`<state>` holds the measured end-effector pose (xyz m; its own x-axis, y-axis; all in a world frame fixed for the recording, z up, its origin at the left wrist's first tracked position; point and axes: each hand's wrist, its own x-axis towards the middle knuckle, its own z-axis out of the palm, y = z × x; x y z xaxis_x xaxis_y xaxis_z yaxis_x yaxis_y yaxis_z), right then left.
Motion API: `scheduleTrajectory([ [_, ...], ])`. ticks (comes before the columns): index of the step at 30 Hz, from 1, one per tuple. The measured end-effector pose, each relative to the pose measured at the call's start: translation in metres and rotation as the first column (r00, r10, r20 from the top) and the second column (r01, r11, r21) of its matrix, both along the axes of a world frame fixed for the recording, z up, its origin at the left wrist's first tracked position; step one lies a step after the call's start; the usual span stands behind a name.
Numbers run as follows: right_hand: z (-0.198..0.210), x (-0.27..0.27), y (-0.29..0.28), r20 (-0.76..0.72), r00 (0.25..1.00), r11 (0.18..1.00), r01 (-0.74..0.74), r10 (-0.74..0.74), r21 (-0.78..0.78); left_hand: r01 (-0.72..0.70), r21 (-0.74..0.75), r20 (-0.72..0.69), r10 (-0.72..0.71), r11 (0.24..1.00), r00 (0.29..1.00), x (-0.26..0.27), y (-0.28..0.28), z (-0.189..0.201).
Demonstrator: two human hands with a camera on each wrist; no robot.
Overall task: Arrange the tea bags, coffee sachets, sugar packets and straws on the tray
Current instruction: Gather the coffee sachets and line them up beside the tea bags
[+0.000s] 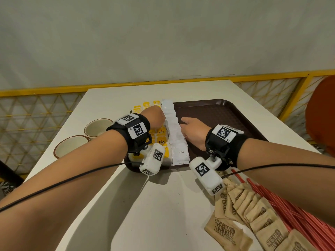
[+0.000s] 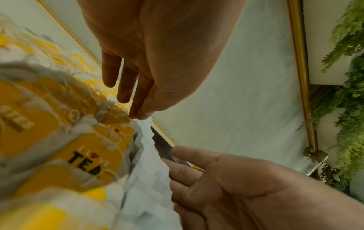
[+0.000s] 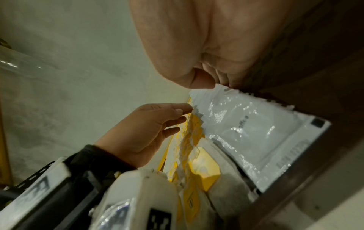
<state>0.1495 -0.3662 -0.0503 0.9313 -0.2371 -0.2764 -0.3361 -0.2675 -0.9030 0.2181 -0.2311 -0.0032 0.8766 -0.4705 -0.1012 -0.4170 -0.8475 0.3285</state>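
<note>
Pale wall, yellow rail, white table (image 1: 137, 205) under me. Landmark: the brown tray (image 1: 213, 115).

Coffee sachets (image 1: 175, 134) lie overlapped in one row down the tray's middle, long axis running from its near rim to its far rim. Tea bags (image 1: 161, 140), yellow tags, fill the tray's left part, hard against that row.

My left hand (image 1: 155, 118) is on the tea side of the row, fingers (image 2: 126, 87) straight and close together, tips touching the row's left edge. My right hand (image 1: 194, 131) is on the bare side, fingers (image 2: 183, 169) loosely extended and slightly apart, laid along the row's right edge; nothing pinched by either.

So the row sits between my two hands, both flanking its far half. Judgement: squaring the row means pressing inward across its short axis, then sliding along its length.

Sugar packets (image 1: 253, 212) and red straws (image 1: 282, 205) wait on the table, off the tray's near-right corner, nearer my right arm. Two cups (image 1: 72, 145) stand left of the tray.
</note>
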Motion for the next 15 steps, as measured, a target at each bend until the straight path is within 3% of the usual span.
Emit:
scheduleTrajectory([
  [15, 0.006, 0.014, -0.001, 0.026, 0.999, 0.999, 0.046, -0.046, -0.016, -0.010, 0.041, -0.009, 0.011, 0.999, 1.000, 0.001, 0.006, 0.002],
])
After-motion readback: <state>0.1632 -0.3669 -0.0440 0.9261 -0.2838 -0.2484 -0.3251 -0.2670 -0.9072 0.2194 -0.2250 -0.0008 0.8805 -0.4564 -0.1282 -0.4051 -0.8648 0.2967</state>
